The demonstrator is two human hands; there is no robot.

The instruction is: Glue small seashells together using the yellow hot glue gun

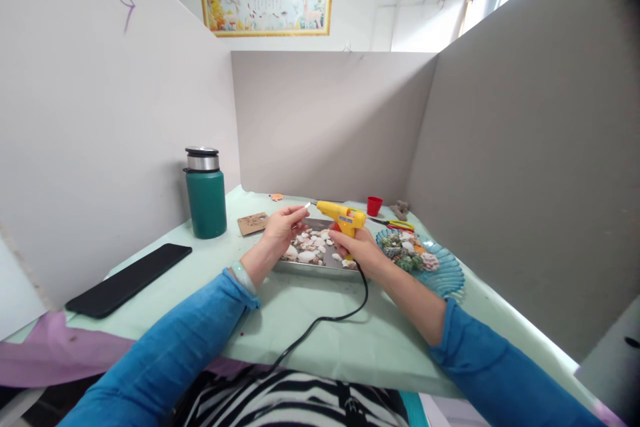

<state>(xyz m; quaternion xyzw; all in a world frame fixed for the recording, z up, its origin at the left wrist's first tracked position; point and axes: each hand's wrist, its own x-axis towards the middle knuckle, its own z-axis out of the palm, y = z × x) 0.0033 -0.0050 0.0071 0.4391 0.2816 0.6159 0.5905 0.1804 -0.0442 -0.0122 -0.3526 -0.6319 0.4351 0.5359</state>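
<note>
My right hand (pixel 354 245) is wrapped round the handle of a yellow hot glue gun (pixel 343 213), its nozzle pointing left. Between the fingertips of my left hand (pixel 283 227) is a small white piece (pixel 308 205), perhaps a shell, right at the nozzle tip. Whether the two touch, I cannot tell. Below both hands lies a shallow metal tray (pixel 320 268) with many white seashells (pixel 306 256) spread in it. A black cord (pixel 327 318) runs from the glue gun's handle down over the table's front edge.
Right of the tray, a blue glass plate (pixel 451 273) holds shells and green lumps. Behind it are scissors (pixel 400 224), a red cup (pixel 374 205) and a grey-brown object (pixel 400 209). A green bottle (pixel 205 200), cardboard piece (pixel 253 223) and black flat pad (pixel 131 278) lie left. Partitions enclose the table.
</note>
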